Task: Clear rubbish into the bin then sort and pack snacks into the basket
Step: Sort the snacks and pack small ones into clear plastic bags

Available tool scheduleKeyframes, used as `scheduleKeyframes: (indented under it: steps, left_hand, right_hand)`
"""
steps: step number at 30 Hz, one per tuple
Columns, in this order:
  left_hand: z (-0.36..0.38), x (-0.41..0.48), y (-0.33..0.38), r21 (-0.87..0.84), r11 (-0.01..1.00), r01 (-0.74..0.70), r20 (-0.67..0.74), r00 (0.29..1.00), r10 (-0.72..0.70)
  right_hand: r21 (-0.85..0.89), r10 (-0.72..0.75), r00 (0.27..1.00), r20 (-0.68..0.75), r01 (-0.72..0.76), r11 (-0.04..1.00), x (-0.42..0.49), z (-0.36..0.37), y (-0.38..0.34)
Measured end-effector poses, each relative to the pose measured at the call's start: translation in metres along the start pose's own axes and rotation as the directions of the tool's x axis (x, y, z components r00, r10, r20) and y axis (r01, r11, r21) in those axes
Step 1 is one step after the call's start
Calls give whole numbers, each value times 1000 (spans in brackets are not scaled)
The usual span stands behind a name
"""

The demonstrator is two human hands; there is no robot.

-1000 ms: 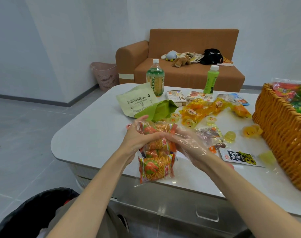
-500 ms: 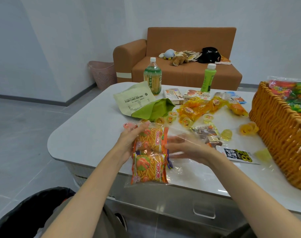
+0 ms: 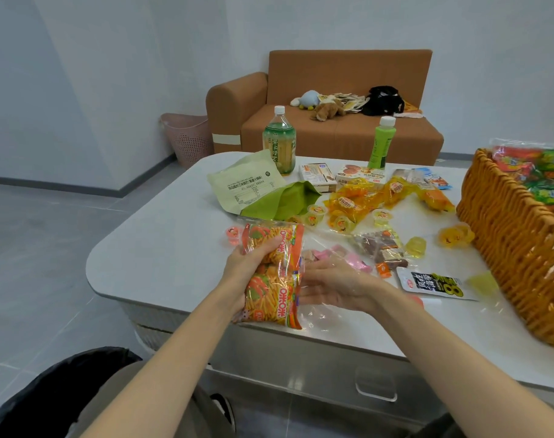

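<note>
Gripping the snack pack (image 3: 274,306) with left hand (image 3: 249,270), right hand (image 3: 332,281) now released — fingers loose, beside it

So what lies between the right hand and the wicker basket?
Head view: a black-and-white packet, a small orange sachet and a pale yellow jelly lie between right hand and wicker basket.

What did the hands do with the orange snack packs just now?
The right hand let go of the orange snack packs and slid away to their right, fingers straight. The left hand still grips them. The basket, bottles and jelly cups stayed put.
</note>
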State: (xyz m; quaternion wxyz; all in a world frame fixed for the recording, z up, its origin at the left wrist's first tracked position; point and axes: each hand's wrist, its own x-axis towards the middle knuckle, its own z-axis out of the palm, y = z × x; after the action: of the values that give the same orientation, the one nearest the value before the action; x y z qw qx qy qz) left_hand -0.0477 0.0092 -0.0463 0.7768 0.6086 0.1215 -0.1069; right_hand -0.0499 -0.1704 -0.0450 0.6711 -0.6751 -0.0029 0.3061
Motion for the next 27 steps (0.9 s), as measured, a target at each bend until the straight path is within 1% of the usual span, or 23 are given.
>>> scheduleKeyframes:
  steps: [3,6,8,10,12,13,14,15,16,17,19,21,23,24,27]
  left_hand:
    - [-4,1,6,51,998,-30,-54,998,33]
    - [-8,2,10,91,995,-39,-72,996,46]
    - [-10,2,13,128,991,-34,-78,996,44]
    - [-15,3,16,167,985,-35,-86,995,50]
    - [-19,3,17,212,975,-66,-128,987,95]
    - [-21,5,16,317,944,-96,-180,971,159]
    - [-23,6,14,482,869,-111,-232,940,249]
    - [-24,6,12,653,751,-103,-259,901,349]
    - [-23,3,11,773,626,-108,-247,856,453]
    - [-20,0,10,843,521,-136,-203,815,543]
    - [-11,-4,6,901,339,-272,-30,739,673]
    - [-2,-5,-1,911,155,-381,165,683,711]
    - [6,-3,-12,919,0,-395,277,645,712]
    - [9,-3,-16,928,-45,-370,294,651,700]
    - [15,-4,-20,963,-87,-253,254,759,599]
  right_hand:
    - [8,2,999,46,-2,1000,-4,1,-1]
    - [-117,17,998,68,-9,993,-9,-6,-3]
    - [-187,-1,1000,21,5,982,-15,-12,-4]
    - [-125,-24,995,-99,12,992,-19,-16,-3]
    - [8,0,979,-204,1,1000,-22,-20,-3]
    - [72,25,973,-231,-9,997,-23,-22,-4]
    - [127,48,968,-248,-17,992,-23,-22,-4]
    - [165,65,964,-258,-22,986,-24,-23,-4]
    - [172,75,962,-262,-30,985,-24,-22,-4]
    - [138,73,960,-269,-37,990,-24,-20,-4]
    - [23,47,954,-295,-42,999,-25,-15,-5]
    - [-39,8,949,-316,-21,999,-26,-11,-6]
    - [-75,-35,942,-333,10,997,-26,-8,-5]
    - [-97,-49,939,-341,16,995,-26,-8,-3]
    - [-185,-67,938,-341,3,983,-21,-9,3]
